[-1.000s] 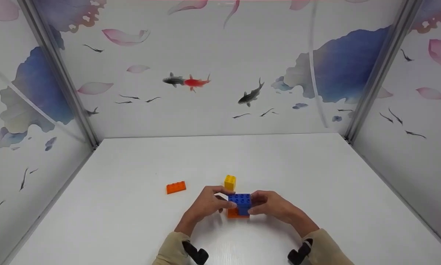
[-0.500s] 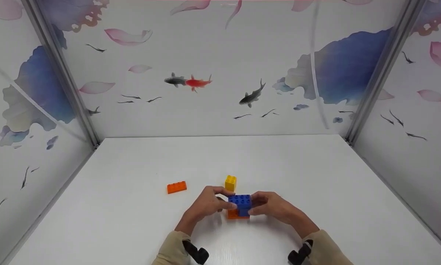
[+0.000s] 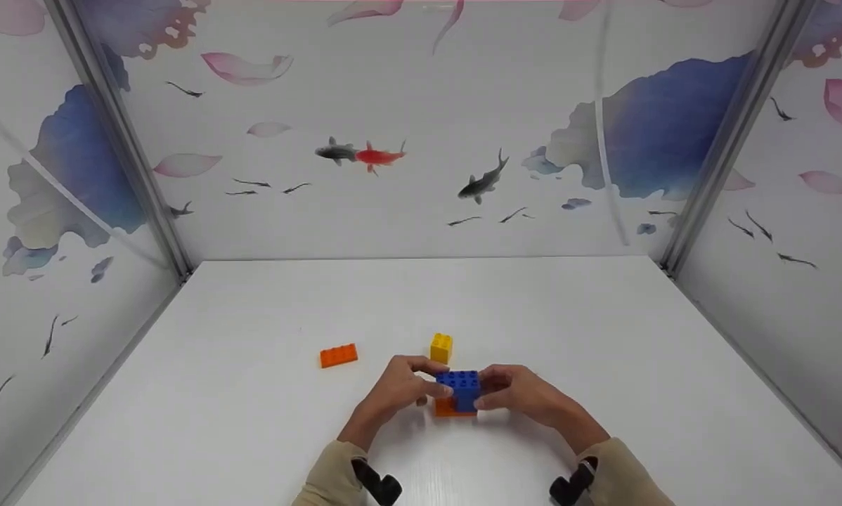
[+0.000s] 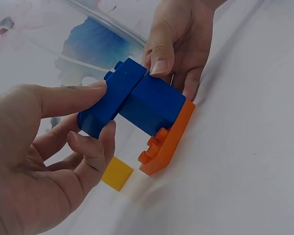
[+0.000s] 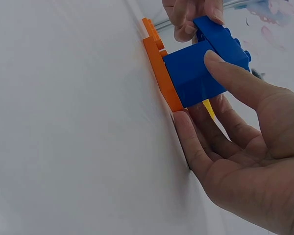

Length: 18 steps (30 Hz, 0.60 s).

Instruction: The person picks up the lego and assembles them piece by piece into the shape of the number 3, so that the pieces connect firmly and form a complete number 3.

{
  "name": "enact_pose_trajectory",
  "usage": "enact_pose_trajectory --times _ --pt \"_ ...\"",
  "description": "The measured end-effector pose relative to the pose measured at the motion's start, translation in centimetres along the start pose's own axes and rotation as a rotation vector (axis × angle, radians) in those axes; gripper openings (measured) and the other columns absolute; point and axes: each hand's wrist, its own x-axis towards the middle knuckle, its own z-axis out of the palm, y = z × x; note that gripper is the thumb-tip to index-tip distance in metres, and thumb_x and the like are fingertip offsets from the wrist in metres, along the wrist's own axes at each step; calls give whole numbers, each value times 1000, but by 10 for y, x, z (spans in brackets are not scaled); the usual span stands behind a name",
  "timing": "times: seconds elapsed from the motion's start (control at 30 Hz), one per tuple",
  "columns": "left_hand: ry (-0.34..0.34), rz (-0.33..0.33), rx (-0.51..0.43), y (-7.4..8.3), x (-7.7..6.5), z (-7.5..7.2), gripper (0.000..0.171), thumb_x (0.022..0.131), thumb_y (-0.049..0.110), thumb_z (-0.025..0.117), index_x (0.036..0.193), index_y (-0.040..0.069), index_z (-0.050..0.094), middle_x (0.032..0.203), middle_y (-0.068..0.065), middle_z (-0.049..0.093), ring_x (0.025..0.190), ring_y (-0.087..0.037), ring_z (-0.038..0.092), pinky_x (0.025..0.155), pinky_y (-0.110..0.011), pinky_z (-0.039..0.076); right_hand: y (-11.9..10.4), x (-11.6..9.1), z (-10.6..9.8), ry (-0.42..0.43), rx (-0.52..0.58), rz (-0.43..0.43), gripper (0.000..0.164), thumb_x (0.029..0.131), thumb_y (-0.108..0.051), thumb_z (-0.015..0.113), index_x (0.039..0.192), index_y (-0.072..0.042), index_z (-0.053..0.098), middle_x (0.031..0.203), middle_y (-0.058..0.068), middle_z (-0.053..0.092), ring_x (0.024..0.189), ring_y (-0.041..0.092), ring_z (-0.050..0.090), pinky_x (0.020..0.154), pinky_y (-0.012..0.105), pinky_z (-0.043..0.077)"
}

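A blue brick stack (image 3: 459,388) stands on a flat orange brick (image 3: 448,408) near the table's front middle. In the left wrist view an upper blue brick (image 4: 113,93) sits tilted against a lower blue brick (image 4: 154,105), over the orange brick (image 4: 169,141). My left hand (image 3: 429,388) (image 4: 104,108) pinches the upper blue brick between thumb and forefinger. My right hand (image 3: 484,393) (image 5: 195,87) grips the lower blue brick (image 5: 193,73), thumb on its side and fingers lying by the orange brick (image 5: 160,73). The bricks' far faces are hidden.
A small yellow brick (image 3: 441,348) stands just behind the hands. A loose orange brick (image 3: 338,355) lies to the left. The white table (image 3: 604,337) is closed in by printed walls at the back and both sides.
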Motion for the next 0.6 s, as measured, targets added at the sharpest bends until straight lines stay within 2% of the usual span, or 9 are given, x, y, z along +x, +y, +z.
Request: enact_pose_trajectory --times 0.17,0.37,0.5,0.6 --pt "-58 24 14 1 0 -1 33 83 19 80 114 10 72 115 -8 66 85 -19 58 66 -23 52 1 1 0 -12 18 6 51 84 -33 81 127 -10 63 124 5 67 111 20 60 107 44 49" --pt "-139 68 42 1 1 -4 36 89 24 76 122 12 67 124 -10 63 94 -21 60 72 -26 55 0 0 -2 -9 28 7 51 85 -32 80 127 -9 62 123 6 67 109 20 60 106 42 51" --pt "-145 54 40 0 3 -5 38 88 28 76 123 13 68 124 -10 63 93 -20 61 73 -26 55 -1 0 -2 -20 46 3 53 85 -32 80 128 -8 62 124 7 66 108 20 60 104 40 52" --pt "-125 55 33 -1 4 -5 39 87 29 78 122 13 70 122 -10 65 89 -19 63 70 -26 56 -1 0 -2 -20 44 -4 52 86 -32 79 129 -8 61 124 7 66 108 20 60 103 39 53"
